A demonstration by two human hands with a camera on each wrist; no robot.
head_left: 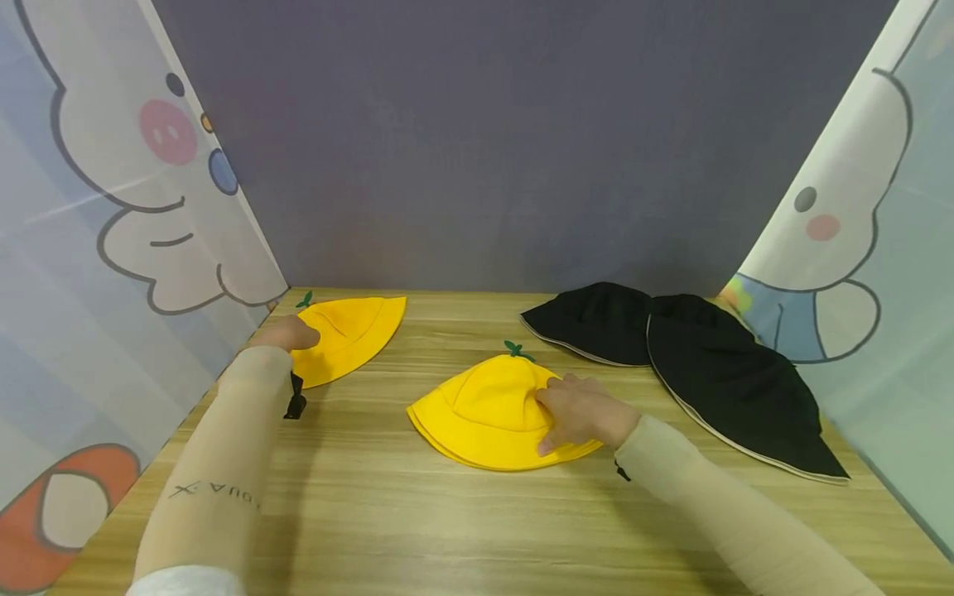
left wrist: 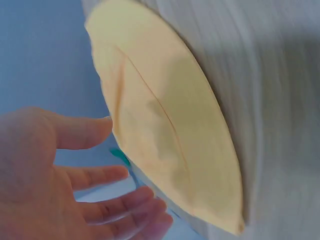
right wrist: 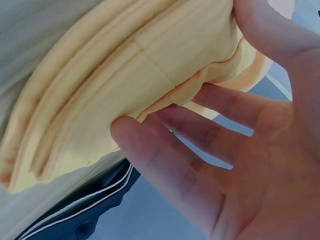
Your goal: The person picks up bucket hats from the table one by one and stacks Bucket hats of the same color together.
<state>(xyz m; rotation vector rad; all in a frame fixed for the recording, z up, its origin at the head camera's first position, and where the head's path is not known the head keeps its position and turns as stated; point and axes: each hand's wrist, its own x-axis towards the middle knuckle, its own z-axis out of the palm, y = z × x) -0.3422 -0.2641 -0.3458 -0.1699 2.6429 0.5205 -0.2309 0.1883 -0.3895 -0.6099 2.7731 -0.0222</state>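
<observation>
A yellow hat point(head_left: 492, 397) with a green sprout on top lies at the middle of the table, its brim showing several layers in the right wrist view point(right wrist: 115, 85). My right hand point(head_left: 585, 411) is on its right side, fingers spread and touching the cloth. At the back left lies another yellow hat point(head_left: 350, 331), folded flat, also with a green sprout. My left hand point(head_left: 286, 334) is at its left edge. In the left wrist view the fingers are relaxed and spread beside that hat point(left wrist: 165, 115), the thumb tip at its edge; whether it presses the cloth I cannot tell.
Two black hats with pale rims, one point(head_left: 596, 323) at the back and a larger-looking one point(head_left: 730, 381) overlapping it, lie on the right of the wooden table point(head_left: 387, 530). A grey panel point(head_left: 477, 149) stands behind, with cartoon-printed curtains on both sides.
</observation>
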